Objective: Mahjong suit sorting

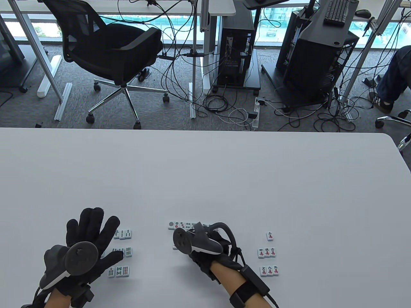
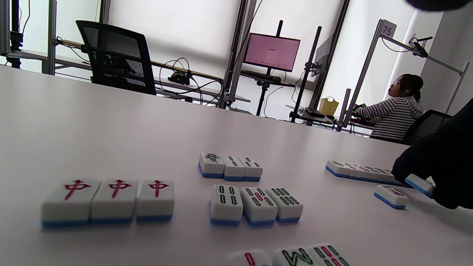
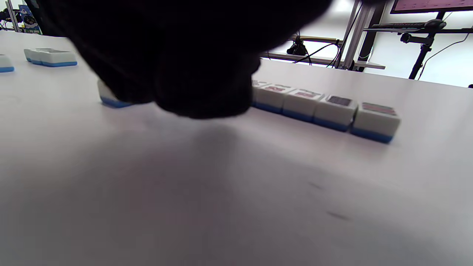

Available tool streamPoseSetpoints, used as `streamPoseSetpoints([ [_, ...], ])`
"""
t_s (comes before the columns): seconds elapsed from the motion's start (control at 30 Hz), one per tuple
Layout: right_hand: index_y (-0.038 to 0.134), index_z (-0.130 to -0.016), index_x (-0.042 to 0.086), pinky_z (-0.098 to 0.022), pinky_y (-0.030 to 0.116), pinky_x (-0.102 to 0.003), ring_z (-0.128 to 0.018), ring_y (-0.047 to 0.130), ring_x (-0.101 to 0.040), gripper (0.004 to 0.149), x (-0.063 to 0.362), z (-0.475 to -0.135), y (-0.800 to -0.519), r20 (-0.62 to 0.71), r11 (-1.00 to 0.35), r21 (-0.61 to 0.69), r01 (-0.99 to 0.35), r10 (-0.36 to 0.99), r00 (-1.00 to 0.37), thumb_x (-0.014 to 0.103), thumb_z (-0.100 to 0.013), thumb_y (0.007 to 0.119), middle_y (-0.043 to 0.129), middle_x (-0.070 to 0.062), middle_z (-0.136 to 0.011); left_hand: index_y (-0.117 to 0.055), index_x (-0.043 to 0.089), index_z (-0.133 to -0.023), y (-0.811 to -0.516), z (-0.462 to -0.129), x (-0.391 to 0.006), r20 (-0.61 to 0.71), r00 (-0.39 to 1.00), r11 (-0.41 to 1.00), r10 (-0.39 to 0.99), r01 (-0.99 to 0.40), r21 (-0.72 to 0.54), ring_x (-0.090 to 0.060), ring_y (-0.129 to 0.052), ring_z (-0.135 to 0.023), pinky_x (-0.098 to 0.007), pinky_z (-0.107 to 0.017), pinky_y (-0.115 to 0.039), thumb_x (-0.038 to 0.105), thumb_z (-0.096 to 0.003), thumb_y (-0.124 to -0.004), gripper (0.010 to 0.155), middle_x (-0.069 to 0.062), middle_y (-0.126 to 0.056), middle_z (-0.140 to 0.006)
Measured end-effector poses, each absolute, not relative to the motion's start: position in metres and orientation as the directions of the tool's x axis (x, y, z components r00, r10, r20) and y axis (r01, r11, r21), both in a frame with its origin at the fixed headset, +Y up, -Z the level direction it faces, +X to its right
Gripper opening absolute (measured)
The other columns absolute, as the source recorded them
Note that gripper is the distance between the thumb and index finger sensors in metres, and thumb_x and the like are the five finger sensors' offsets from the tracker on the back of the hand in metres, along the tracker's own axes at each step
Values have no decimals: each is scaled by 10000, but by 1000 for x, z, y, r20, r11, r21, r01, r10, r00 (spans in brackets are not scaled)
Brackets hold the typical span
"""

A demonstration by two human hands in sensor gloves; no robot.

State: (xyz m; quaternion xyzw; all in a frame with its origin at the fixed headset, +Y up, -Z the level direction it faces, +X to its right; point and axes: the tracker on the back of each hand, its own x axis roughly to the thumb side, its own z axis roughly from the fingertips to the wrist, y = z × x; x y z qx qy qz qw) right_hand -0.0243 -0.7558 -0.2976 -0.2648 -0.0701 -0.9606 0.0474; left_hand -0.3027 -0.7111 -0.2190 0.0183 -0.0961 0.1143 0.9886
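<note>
Our right hand (image 1: 205,243) pinched a white, blue-backed tile (image 2: 419,184) beside the dots row (image 1: 183,225); nudging that row risked scattering it. Our left hand (image 1: 86,243) lay spread, fingers straight.

Table view high, looking down; wrist views low, skimming table (image 1: 205,166); all share tile rows (image 2: 255,205).

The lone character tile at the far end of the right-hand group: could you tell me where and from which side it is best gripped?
Pinch the lone character tile across its two long side faces, coming straight down from above. It lies flat, face up, standing apart from the row of three nearer the person, so fingertips should fit beside it.
</note>
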Motion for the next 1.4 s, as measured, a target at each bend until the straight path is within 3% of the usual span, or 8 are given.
streamPoseSetpoints([
  [0.47,782,-837,35,-35,814,-258,-66,880,-78,585,-37,-298,-765,524,-984,95,148,-77,-848,371,-362,852,981,-25,-375,-231,437,-1076,-711,-218,-303,198,954,972,226,-234,19,-189,84,-1109,-593,-769,-25,754,-357,-605,870,137,91,-1106],
  [0.67,751,-880,70,-50,820,-263,-84,889,-86,600,-22,-298,-749,502,-991,91,96,-38,-864,391,-377,820,982,-32,-396,-231,438,-1076,-711,-218,-303,197,954,973,224,-231,16,-189,83,-1109,-594,-769,-26,754,-356,-605,870,137,90,-1106],
  [0.8,738,-893,79,-65,825,-269,-101,897,-94,601,11,-305,-728,431,-995,37,97,-71,-900,388,-382,812,984,-34,-415,-230,438,-1076,-711,-218,-303,198,954,973,224,-231,16,-190,83,-1109,-593,-770,-26,754,-356,-605,871,137,91,-1106],
  [1.0,741,-899,101,-81,830,-277,-120,906,-106,580,88,-326,-714,233,-985,73,155,-134,-963,356,-385,822,986,-42,-438,-228,437,-1077,-711,-218,-303,198,954,973,223,-232,20,-188,86,-1108,-592,-770,-24,754,-358,-604,870,137,93,-1105],
  [1.13,737,-911,147,-124,850,-285,-171,927,-114,570,138,-332,-718,114,-956,133,261,-247,-962,350,-386,825,983,-38,-490,-228,438,-1076,-711,-218,-303,196,955,973,222,-230,19,-187,86,-1108,-592,-770,-24,753,-358,-604,870,137,94,-1104],
  [1.23,736,-916,173,-135,852,-289,-185,929,-119,564,169,-330,-726,56,-948,179,263,-257,-965,332,-384,833,981,-40,-504,-228,439,-1076,-711,-218,-303,195,955,973,223,-230,15,-189,85,-1108,-592,-770,-25,754,-358,-604,870,137,92,-1105],
  [1.4,722,-927,199,-143,854,-287,-194,930,-116,576,188,-327,-739,45,-924,252,288,-286,-957,327,-378,843,977,-36,-515,-228,438,-1075,-713,-219,-302,192,957,975,218,-223,4,-187,85,-1108,-591,-771,-26,753,-360,-603,867,137,92,-1104],
])
